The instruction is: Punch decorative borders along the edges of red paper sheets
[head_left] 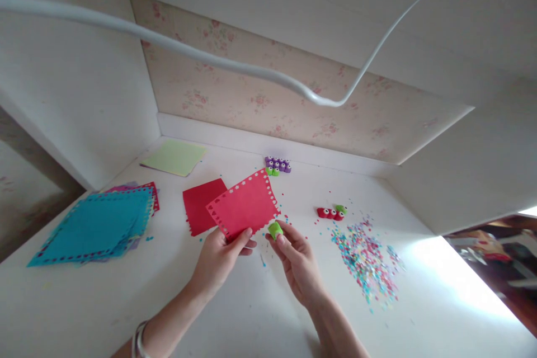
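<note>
My left hand [229,251] pinches the lower edge of a red paper sheet [245,204], tilted above the table, with small cut-out shapes along its edges. Between the fingers of my right hand [296,254] is a small green craft punch [275,230], just off the sheet's lower right corner. A darker red sheet [203,207] lies on the table, partly behind the held one. Purple craft punches [278,164] stand in rows near the wall, with green ones in front. To the right sit several red craft punches [331,213] beside a green one.
A stack of blue punched sheets [94,226] lies at left, and pale green paper [173,157] behind it. Colourful paper confetti [369,260] is heaped at right. A white cable [235,64] hangs across the upper view, before the flowered wall [260,100].
</note>
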`<state>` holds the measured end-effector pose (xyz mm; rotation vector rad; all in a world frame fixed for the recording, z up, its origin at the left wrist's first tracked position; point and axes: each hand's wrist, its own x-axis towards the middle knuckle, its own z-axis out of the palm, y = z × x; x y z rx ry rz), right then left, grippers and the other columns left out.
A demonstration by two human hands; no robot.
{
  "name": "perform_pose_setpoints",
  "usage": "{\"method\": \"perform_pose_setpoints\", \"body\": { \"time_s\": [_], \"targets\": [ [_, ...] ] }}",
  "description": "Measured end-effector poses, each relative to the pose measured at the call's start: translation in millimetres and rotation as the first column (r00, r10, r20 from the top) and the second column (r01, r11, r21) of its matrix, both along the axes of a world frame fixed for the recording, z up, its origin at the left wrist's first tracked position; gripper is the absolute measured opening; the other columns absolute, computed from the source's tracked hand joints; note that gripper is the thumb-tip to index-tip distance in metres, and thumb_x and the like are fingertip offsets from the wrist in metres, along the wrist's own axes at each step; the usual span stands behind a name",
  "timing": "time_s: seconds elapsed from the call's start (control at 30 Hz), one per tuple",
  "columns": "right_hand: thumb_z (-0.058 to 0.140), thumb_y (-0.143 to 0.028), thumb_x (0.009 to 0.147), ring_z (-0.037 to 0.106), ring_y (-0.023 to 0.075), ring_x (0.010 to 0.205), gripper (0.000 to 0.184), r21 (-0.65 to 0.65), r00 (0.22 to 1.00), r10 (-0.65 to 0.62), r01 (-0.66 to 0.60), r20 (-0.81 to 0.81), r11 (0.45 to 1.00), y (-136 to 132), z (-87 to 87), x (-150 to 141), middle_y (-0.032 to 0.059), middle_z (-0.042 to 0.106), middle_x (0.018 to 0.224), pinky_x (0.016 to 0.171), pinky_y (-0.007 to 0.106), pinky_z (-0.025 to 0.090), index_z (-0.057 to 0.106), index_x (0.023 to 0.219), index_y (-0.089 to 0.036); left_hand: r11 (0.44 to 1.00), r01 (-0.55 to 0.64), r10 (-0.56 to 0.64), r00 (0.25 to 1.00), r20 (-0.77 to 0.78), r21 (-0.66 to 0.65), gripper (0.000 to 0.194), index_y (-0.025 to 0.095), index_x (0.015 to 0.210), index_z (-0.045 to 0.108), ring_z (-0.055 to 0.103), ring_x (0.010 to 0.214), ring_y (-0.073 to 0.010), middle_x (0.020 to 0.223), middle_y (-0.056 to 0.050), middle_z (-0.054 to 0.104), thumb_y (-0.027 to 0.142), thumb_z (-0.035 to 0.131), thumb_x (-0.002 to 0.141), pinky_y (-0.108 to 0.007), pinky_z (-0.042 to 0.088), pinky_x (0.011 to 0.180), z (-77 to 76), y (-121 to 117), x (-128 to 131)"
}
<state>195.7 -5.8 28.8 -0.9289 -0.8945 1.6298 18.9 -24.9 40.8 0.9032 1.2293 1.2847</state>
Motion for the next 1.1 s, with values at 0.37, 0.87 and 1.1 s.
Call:
{"method": "perform_pose_setpoints", "body": {
  "time_s": [0.37, 0.87, 1.1],
  "targets": [
    [0.078, -0.035, 0.078, 0.065, 0.0184, 0.096, 0.031, 0.046, 0.998, 0.040, -0.043, 0.054, 0.998, -2.0, 1.0, -2.7, 0.0030, 0.072, 0.108, 0.093, 0.034, 0.047, 0.071, 0.108, -0.026, 0.999, 0.042, -0.042, 0.997, -0.061, 0.014, 0.033, 0.013, 0.099, 0.070, 0.073, 0.073, -0.0214, 0.084, -0.008, 0.077, 0.042, 0.069, 0.083, -0.029, 0.063, 0.066, 0.9, -2.3, 2.0],
    [0.078, -0.033, 0.079, 0.064, 0.0177, 0.096, 0.031, 0.001, 0.998, 0.057, -0.057, -0.030, 0.998, -2.6, 1.4, -2.1, 0.0036, 0.071, 0.106, 0.090, 0.032, 0.048, 0.071, 0.107, -0.024, 0.997, 0.077, -0.073, 0.985, -0.157, 0.016, 0.034, 0.013, 0.095, 0.071, 0.074, 0.070, -0.0213, 0.076, -0.007, 0.077, 0.046, 0.067, 0.085, -0.028, 0.061, 0.067, -3.7, -4.0, -1.0],
    [0.080, -0.037, 0.076, 0.064, 0.0205, 0.096, 0.033, -0.005, 0.994, 0.103, -0.103, 0.035, 0.995, -6.6, 3.2, -7.1, 0.0057, 0.071, 0.106, 0.090, 0.036, 0.047, 0.070, 0.104, -0.023, 0.996, 0.084, -0.080, 0.986, -0.149, 0.020, 0.037, 0.011, 0.096, 0.071, 0.074, 0.070, -0.0230, 0.076, -0.009, 0.077, 0.046, 0.066, 0.085, -0.031, 0.061, 0.067, -5.9, -2.5, 0.2]
  ]
}}
